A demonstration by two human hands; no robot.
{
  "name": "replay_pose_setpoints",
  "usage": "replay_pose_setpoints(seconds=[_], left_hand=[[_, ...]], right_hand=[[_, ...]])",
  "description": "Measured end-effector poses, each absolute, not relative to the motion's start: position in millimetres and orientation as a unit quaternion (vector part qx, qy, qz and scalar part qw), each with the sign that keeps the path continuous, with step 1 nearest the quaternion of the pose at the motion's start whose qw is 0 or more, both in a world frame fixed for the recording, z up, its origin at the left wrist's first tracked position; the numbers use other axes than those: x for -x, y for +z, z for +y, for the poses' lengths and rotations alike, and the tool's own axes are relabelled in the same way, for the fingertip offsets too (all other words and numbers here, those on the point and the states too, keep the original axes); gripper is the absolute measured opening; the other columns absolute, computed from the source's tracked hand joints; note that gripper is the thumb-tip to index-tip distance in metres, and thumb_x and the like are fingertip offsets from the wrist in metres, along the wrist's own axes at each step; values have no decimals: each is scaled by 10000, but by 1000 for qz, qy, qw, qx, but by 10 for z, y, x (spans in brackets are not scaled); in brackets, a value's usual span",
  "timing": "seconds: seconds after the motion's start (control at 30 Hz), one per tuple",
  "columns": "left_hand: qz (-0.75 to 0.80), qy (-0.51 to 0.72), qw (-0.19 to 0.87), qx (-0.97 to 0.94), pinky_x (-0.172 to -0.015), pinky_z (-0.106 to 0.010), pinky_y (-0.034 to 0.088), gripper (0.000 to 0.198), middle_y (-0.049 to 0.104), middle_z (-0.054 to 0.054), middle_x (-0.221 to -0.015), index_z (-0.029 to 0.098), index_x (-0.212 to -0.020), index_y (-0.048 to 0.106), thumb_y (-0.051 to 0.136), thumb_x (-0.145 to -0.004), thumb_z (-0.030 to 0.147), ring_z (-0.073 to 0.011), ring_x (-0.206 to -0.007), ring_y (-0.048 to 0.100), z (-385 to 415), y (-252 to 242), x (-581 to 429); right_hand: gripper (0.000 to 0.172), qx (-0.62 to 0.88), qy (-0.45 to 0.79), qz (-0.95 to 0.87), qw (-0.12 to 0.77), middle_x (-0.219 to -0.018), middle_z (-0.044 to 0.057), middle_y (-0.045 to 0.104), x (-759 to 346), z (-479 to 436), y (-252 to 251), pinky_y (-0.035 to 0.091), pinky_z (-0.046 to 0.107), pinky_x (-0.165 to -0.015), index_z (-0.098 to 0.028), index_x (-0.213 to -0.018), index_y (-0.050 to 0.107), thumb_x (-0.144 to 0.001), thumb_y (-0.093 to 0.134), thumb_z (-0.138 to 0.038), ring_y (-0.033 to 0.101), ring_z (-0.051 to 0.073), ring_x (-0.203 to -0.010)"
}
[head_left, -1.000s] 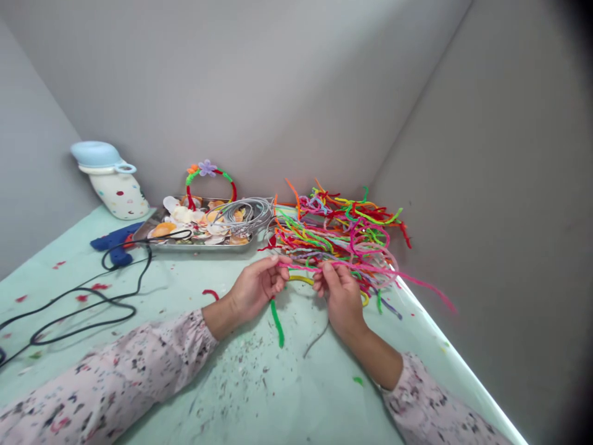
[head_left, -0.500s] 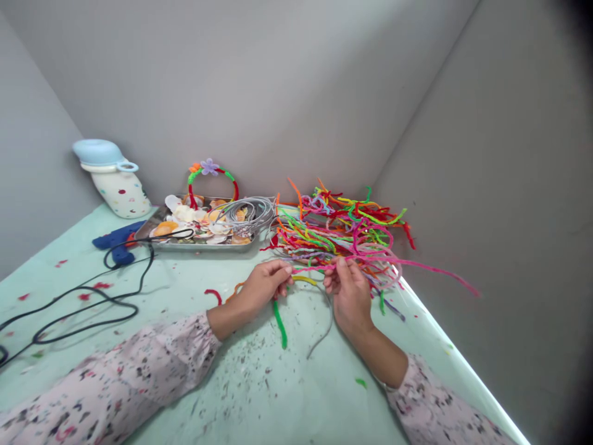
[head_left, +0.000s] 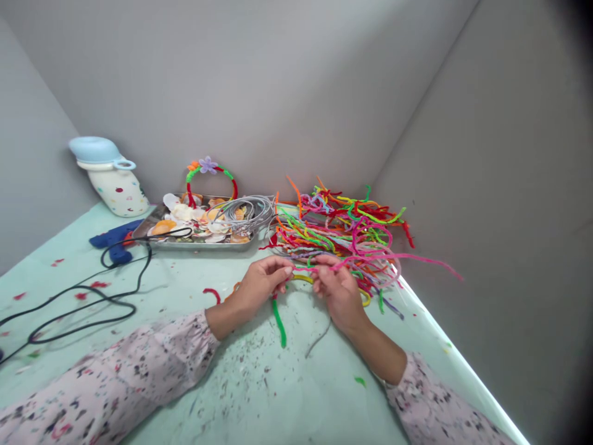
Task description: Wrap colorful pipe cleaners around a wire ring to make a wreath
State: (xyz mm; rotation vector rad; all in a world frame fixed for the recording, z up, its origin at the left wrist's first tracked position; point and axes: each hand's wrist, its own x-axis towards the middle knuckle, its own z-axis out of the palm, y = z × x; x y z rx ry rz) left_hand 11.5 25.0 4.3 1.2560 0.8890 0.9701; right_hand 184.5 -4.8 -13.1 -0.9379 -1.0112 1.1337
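A pink pipe cleaner (head_left: pixel 426 259) runs between my two hands, with its long loose end stretching out to the right past the table edge. My left hand (head_left: pixel 262 284) pinches it near one end between thumb and fingertips. Close beside it, my right hand (head_left: pixel 340 293) is closed on the same strand, fingers curled. A short twisted-looking stretch shows between them. Under the hands lie a green pipe cleaner (head_left: pixel 280 324), a yellow one (head_left: pixel 303 279) and a thin grey wire (head_left: pixel 319 340). What lies within the curled fingers is partly hidden.
A heap of colourful pipe cleaners (head_left: pixel 324 228) lies behind my hands. At back left, a metal tray (head_left: pixel 199 246) holds shells, coiled grey wire (head_left: pixel 252 213) and a decorated hoop (head_left: pixel 235 188). Further left are a blue glue gun (head_left: pixel 115 238), its black cord (head_left: pixel 134 296) and a bottle (head_left: pixel 118 188).
My right hand has shifted slightly left, nearer my left hand, and its fingers have re-gripped the pink pipe cleaner. The strand's loose end has swung left and up a little.
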Motion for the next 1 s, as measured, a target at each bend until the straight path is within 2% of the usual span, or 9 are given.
replay_pose_setpoints(seconds=[0.1,0.23,0.3,0.43,0.6,0.83,1.0], left_hand=[[380,411,612,-559,-449,-186,322,247,571,25,-661,140,-861,632,679,-754,358,-59,-490,459,256,40,-109],[367,395,618,-572,-442,-183,310,289,604,11,-727,158,-918,632,630,-805,424,-57,-496,482,277,-3,-90],[362,396,627,-566,-439,-184,312,319,612,0,-741,157,-884,619,559,-850,468,-59,-498,496,290,-28,-85],[367,378,630,-571,-438,-188,321,416,552,10,-592,139,-736,585,470,-889,509,-63,-457,471,302,-43,-92],[372,370,616,-587,-434,-186,319,331,544,22,-612,143,-706,553,561,-842,445,-56,-451,449,291,-14,-105],[371,374,620,-581,-443,-195,302,255,520,37,-586,152,-700,547,586,-813,376,-62,-453,425,271,11,-96],[366,376,614,-590,-451,-206,282,218,481,49,-555,155,-682,541,577,-801,334,-69,-457,395,268,19,-97]], right_hand=[[300,439,487,-506,560,-594,-38,605,-1823,-86,-104,408,211,-499,-206,-1033,622,-778,693,-346,521,101,-519],[209,478,451,-506,559,-544,-34,584,-1820,-92,-80,402,228,-484,-186,-895,655,-806,650,-375,492,101,-475],[207,476,448,-501,566,-556,-32,591,-1823,-86,-78,402,231,-482,-186,-895,652,-810,645,-375,493,101,-474],[204,474,444,-500,572,-554,-36,592,-1824,-85,-76,405,229,-490,-186,-898,647,-811,647,-369,492,97,-476],[223,478,444,-498,572,-537,-38,589,-1825,-93,-73,408,231,-486,-185,-911,651,-803,655,-380,493,104,-474],[283,504,418,-472,590,-586,-15,622,-1821,-67,-114,398,234,-461,-177,-929,681,-793,659,-425,491,114,-481],[290,517,412,-449,601,-596,-5,630,-1798,-60,-97,397,235,-457,-172,-802,673,-761,680,-459,495,112,-475]])
